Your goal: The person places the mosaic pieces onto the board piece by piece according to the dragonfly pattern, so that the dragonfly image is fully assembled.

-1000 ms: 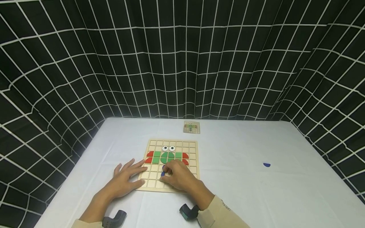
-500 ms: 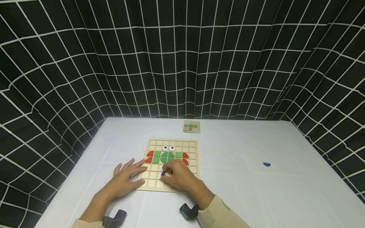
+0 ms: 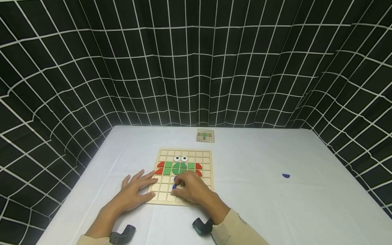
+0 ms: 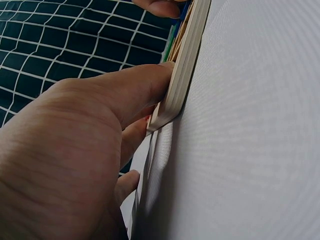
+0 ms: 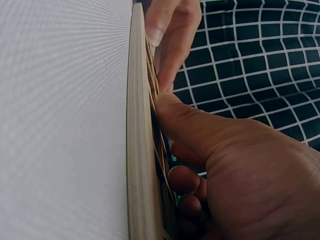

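Observation:
A wooden grid board [image 3: 190, 154] lies on the table with red, green and eye-patterned pieces in its squares. My left hand [image 3: 133, 191] rests at the board's left edge, fingers spread; in the left wrist view its thumb [image 4: 145, 82] touches the rim. Over the lower middle of the board, my right hand [image 3: 193, 188] has thumb and index finger bent around a blue piece [image 3: 174, 186]. A second blue piece [image 3: 175, 179] shows just above it, partly under the fingers. The right wrist view shows the right thumb [image 5: 172, 107] down at the board, other fingers curled.
A small pattern card [image 3: 205, 135] lies behind the board, showing a similar figure. One loose blue half-circle piece [image 3: 286, 176] lies far to the right on the white tablecloth [image 3: 251, 197]. Black curtain [image 3: 196, 68] with white grid lines surrounds the table.

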A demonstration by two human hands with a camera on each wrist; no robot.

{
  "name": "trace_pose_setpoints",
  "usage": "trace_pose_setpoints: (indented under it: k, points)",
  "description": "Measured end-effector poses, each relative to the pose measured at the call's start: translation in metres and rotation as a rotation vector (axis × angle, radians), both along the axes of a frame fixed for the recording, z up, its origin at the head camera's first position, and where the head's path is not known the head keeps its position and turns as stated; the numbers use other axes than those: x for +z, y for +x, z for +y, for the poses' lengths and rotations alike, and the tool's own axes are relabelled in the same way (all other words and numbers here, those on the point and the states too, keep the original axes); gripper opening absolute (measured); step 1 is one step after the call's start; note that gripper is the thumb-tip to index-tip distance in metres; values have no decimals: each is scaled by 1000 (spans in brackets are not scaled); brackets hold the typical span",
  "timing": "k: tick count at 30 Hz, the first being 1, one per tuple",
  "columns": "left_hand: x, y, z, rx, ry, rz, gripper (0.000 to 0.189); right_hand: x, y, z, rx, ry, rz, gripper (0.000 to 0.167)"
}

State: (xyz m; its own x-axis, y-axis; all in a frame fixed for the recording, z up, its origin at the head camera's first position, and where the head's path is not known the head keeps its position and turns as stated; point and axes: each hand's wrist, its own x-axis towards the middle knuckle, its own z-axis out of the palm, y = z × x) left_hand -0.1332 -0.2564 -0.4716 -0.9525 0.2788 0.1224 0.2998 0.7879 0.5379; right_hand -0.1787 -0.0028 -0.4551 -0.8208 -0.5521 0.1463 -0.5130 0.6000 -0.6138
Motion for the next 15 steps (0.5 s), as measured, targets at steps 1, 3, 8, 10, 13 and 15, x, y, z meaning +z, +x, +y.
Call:
trace_pose_setpoints:
  k: [1,3,8,10,13,15]
  points:
    - [0,0,0,0,0,0,48,0,0,0,0,1,2,23]
    - [0,0,0,0,-1,0,48,0,0,0,2,3,9,21]
    - [0,0,-1,-2,0,2,48,0,1,0,10,10,30,16]
    - [0,0,-1,-3,-1,3,48,0,1,0,10,10,30,15]
    - [0,0,-1,-2,-4,3,48,0,1,1,14,6,33,15]
    - [-1,0,-1,1,-7,3,48,1,1,2,15,-4,27,15]
